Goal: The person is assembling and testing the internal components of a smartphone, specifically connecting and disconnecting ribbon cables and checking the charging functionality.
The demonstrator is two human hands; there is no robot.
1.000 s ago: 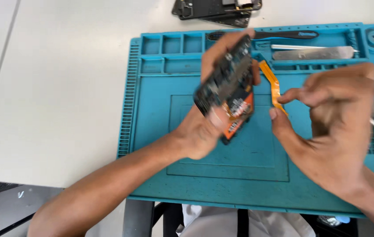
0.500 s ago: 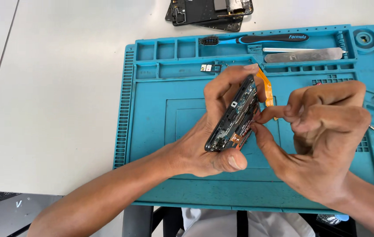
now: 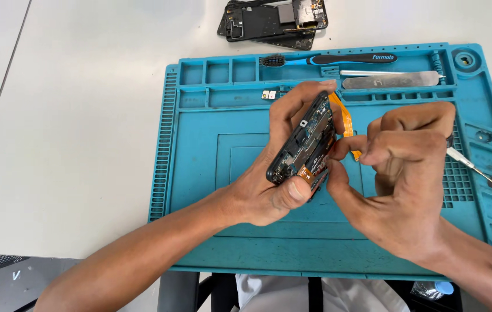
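My left hand grips an opened phone body tilted on edge above the blue work mat, its dark circuit boards showing. An orange flex ribbon runs off the phone's upper right side. My right hand is pressed against the phone's right edge, thumb and forefinger pinched at the ribbon. A thin metal tool sticks out from behind my right hand to the right.
A black-handled brush and a flat metal pry tool lie in the mat's top trays. Two small parts sit in a tray slot. Another disassembled phone piece lies on the white table beyond the mat.
The phone has been turned from showing its board face to standing nearly on edge. My right hand has closed in on its right side and pinched the orange ribbon.
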